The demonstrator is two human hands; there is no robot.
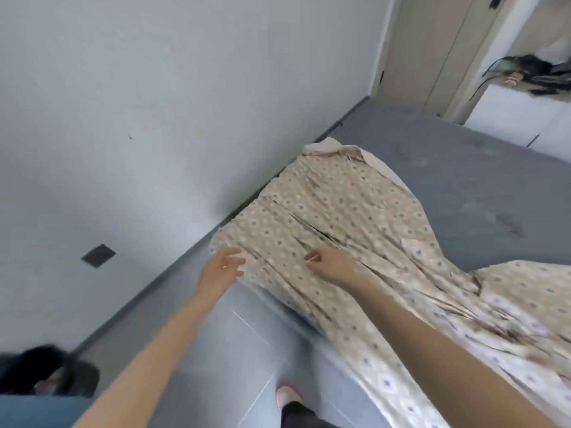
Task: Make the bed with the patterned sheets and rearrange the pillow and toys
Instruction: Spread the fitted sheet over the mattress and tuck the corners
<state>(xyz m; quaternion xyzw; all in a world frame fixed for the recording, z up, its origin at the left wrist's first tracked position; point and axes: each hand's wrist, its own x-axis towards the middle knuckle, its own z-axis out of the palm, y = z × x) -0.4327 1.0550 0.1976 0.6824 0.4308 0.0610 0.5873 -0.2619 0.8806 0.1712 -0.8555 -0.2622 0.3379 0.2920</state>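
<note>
sheet point(355, 211) pinched by right hand point(327, 265); left hand point(224, 267) spread

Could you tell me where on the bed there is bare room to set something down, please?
The grey mattress is bare beyond the patterned sheet, toward the white cabinet. A narrow grey strip runs along the wall. The bunched sheet crowds the near edge.

Your beige patterned sheet point(340, 211) is lying creased and bunched across the grey bed point(463, 168), trailing off toward the frame's lower right.
</note>
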